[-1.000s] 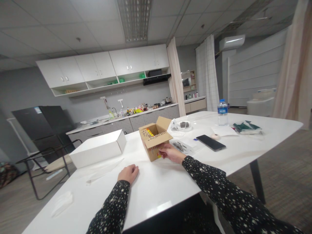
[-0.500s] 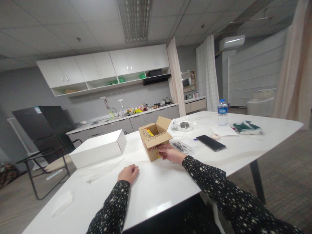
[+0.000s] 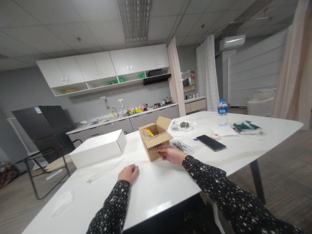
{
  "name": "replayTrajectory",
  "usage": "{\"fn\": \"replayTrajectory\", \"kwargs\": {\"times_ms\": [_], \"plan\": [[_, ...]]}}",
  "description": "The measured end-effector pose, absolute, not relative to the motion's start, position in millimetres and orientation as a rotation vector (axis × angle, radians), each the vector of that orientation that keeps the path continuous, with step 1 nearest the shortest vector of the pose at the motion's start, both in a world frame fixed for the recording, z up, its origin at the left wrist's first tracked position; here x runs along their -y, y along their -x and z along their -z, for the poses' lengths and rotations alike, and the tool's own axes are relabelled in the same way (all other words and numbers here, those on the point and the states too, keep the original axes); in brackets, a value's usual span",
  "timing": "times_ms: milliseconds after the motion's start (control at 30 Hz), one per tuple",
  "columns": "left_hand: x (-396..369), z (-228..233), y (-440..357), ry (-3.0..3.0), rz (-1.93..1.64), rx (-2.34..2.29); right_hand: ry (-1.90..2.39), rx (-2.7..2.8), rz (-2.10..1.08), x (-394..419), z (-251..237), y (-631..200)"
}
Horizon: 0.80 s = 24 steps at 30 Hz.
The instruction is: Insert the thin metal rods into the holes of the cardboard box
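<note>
White and wide, the desk [image 3: 151,188] carries a closed white box [image 3: 97,150] well left of the fingers. An open cardboard box [image 3: 154,139] touches the right hand [image 3: 170,153], fingers holding its near side. Left hand [image 3: 128,173] rests apart, fingers curled, holding nothing.

Dim room, ceiling light [image 3: 135,19] glare on table [image 3: 156,191], wide-angle edge warp, sharp

An office break room with a kitchenette. White wall cabinets [image 3: 104,66] hang over a sink worktop [image 3: 122,117] crowded with bottles, beside a black fridge [image 3: 39,125]. Ceiling tiles and curtain partitions [image 3: 207,73] suggest an office
</note>
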<state>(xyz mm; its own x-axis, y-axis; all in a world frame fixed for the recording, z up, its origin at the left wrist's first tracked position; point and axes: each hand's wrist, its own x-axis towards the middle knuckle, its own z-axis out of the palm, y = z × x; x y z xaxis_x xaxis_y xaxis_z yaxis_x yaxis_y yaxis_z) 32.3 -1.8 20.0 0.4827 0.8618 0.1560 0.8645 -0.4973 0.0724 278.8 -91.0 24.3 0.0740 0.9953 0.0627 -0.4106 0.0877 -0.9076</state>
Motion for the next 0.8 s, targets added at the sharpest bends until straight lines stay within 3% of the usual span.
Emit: {"fn": "replayTrajectory", "kwargs": {"times_ms": [800], "plan": [[-1.5,-16.7,-31.3,2.701,0.286,1.545,0.914,0.919,-1.386,96.2,-27.3,-279.0]]}}
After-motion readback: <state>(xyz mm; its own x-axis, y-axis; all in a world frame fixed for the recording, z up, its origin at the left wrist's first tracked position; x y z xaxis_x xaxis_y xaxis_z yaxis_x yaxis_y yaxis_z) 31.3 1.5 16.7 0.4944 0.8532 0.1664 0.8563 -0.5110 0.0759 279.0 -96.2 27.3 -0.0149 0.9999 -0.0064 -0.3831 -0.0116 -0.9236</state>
